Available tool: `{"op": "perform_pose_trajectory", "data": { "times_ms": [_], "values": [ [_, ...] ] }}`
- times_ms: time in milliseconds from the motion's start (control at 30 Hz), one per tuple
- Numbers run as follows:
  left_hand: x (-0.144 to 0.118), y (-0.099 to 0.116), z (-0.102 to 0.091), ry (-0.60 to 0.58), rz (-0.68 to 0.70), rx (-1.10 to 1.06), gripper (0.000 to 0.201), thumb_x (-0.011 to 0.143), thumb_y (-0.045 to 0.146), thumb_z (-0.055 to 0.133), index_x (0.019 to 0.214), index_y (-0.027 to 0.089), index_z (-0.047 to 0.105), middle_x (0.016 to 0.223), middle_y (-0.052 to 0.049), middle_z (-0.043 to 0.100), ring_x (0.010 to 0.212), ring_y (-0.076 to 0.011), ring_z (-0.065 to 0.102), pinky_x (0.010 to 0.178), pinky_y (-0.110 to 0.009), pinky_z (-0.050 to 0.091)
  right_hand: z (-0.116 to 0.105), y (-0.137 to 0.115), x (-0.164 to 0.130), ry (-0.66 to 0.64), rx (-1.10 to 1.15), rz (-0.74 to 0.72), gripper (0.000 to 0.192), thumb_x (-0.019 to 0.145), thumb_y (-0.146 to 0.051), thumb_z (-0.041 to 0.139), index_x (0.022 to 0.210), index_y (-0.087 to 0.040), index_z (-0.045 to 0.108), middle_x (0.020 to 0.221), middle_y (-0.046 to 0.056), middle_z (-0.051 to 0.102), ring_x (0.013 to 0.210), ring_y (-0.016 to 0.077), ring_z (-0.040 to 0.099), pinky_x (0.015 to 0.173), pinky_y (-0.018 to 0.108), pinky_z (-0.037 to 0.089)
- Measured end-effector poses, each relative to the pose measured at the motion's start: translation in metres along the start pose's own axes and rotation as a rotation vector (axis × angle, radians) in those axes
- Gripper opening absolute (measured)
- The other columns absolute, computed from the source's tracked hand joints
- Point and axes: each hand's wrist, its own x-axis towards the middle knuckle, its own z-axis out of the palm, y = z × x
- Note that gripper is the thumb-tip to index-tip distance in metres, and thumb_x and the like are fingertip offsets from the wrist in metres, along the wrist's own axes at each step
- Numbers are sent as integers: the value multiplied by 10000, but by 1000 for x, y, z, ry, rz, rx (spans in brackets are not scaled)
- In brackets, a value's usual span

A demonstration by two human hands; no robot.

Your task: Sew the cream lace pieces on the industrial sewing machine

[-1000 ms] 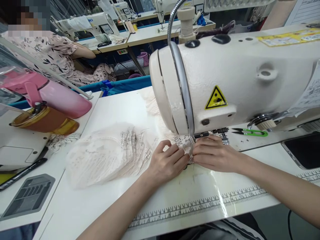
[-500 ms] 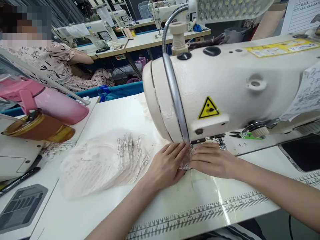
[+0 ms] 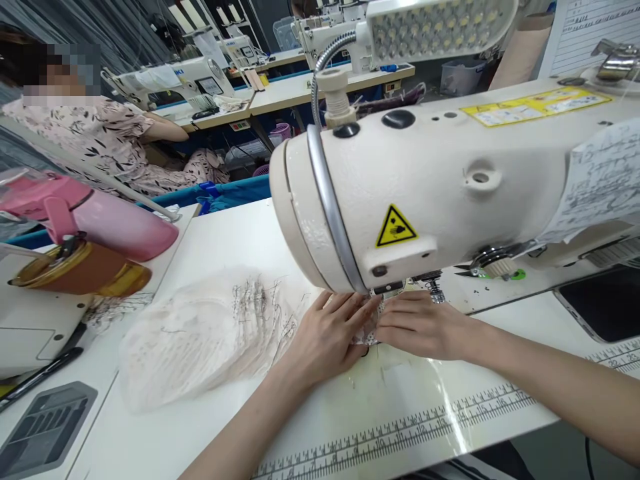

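Pink flask (image 3: 107, 217) and an amber bottle (image 3: 75, 270) lie on their sides on the side unit at far left, a black pen (image 3: 40, 373) nearer on the same unit; well apart from the hands. Right of that, a stack of pale lace pieces (image 3: 200, 330) with loose dark thread ends sits on the white table (image 3: 165, 433), its right edge just beside the left hand (image 3: 327, 337). Left hand lies flat, fingers spread and pressing down on a small lace piece (image 3: 371, 328) directly under the sewing machine head (image 3: 440, 193). Right hand (image 3: 423, 325) pinches the same piece from the right, fingertips touching the left hand's. Needle and presser foot are hidden behind the head and the fingers, so exact clearance can't be read. Risks as I judge them: fingertips that close to the needle zone get caught if the feed pulls them in; uneven pressure between the two hands skews the lace and the seam wanders; loose threads from the stack could drag under the foot. Green-handled snips (image 3: 493, 272) lie further right under the machine arm, a dark phone (image 3: 607, 303) at the far right edge.
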Motion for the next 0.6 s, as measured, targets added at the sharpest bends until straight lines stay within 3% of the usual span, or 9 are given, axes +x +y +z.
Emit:
{"op": "perform_pose_trajectory", "data": {
  "times_ms": [200, 400, 600],
  "values": [
    [2, 4, -2, -21, -44, 8, 532, 813, 278, 470, 1338, 197, 495, 1202, -64, 634, 1025, -249, 572, 879, -409, 433, 2, 2, -2, 4, -37, 4, 230, 887, -45, 453, 862, -189, 630, 785, -20, 656, 844, 116, 576, 734, 267, 476],
    [3, 9, -2, -1, -60, 51, 530, 830, 310, 469, 1345, 187, 490, 1166, -66, 647, 988, -251, 559, 867, -408, 410, -1, 5, -2, 22, -99, 14, 235, 856, -11, 449, 818, -182, 604, 724, -48, 612, 774, 93, 550, 602, 235, 405],
    [5, 12, -3, 28, -67, 75, 511, 853, 329, 452, 1348, 206, 482, 1154, -49, 649, 976, -247, 546, 844, -407, 398, -7, 7, -1, -21, -183, 35, 267, 846, -4, 418, 781, -196, 592, 712, -44, 599, 761, 98, 522, 624, 247, 370]
  ]
}}
